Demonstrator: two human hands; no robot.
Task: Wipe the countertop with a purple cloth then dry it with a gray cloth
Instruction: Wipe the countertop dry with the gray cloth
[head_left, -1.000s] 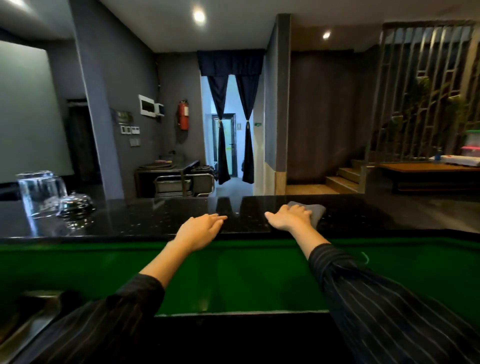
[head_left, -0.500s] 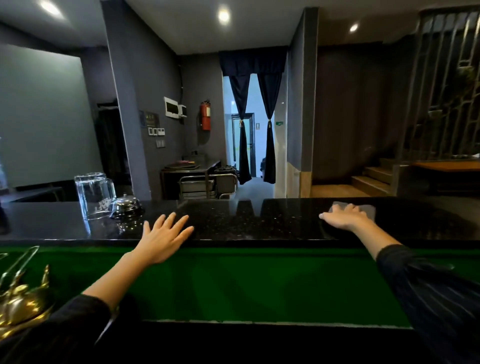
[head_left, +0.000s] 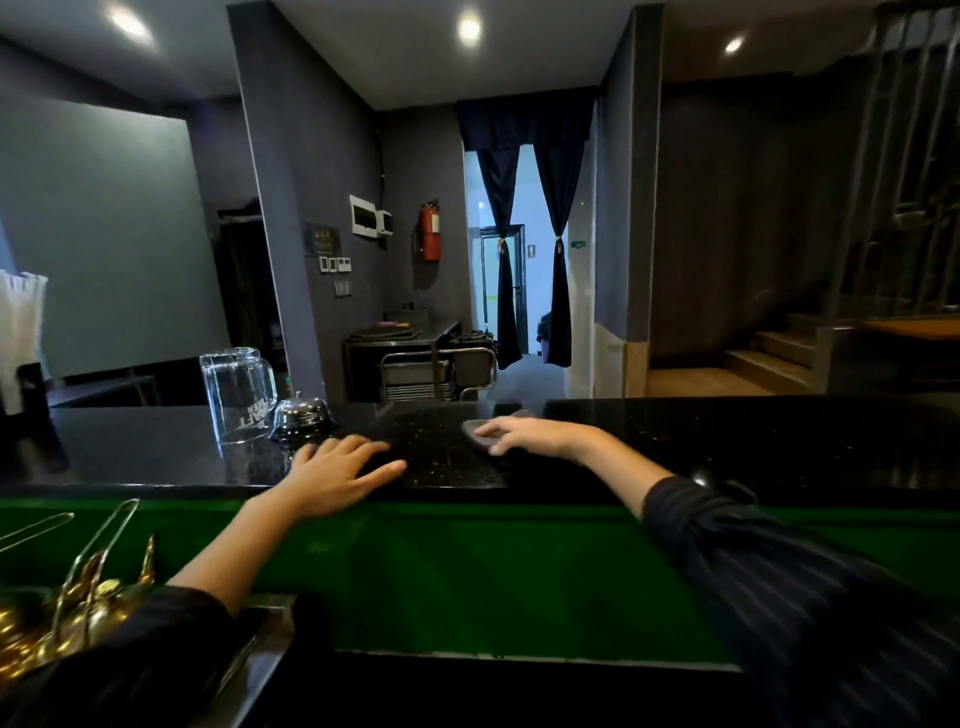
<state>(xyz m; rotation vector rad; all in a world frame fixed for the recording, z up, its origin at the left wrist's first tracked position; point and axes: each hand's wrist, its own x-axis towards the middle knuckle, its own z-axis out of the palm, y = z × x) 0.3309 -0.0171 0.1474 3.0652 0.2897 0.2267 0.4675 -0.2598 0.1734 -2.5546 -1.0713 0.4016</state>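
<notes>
The black speckled countertop (head_left: 727, 441) runs across the middle of the view above a green front panel. My right hand (head_left: 524, 435) lies flat on a gray cloth (head_left: 475, 430), pressing it against the counter; only the cloth's left edge and a bit of its far edge show beside the fingers. My left hand (head_left: 332, 475) rests on the counter's near edge with fingers spread and nothing in it. No purple cloth is in view.
An upturned glass mug (head_left: 239, 395) and a chrome service bell (head_left: 302, 415) stand on the counter just left of my left hand. Gold-coloured tongs and utensils (head_left: 78, 587) lie at the lower left. A white item (head_left: 21, 332) stands at the far left.
My right hand has slid the gray cloth leftwards along the counter, toward my left hand. The view has shifted left, bringing the mug and bell closer to the middle.
</notes>
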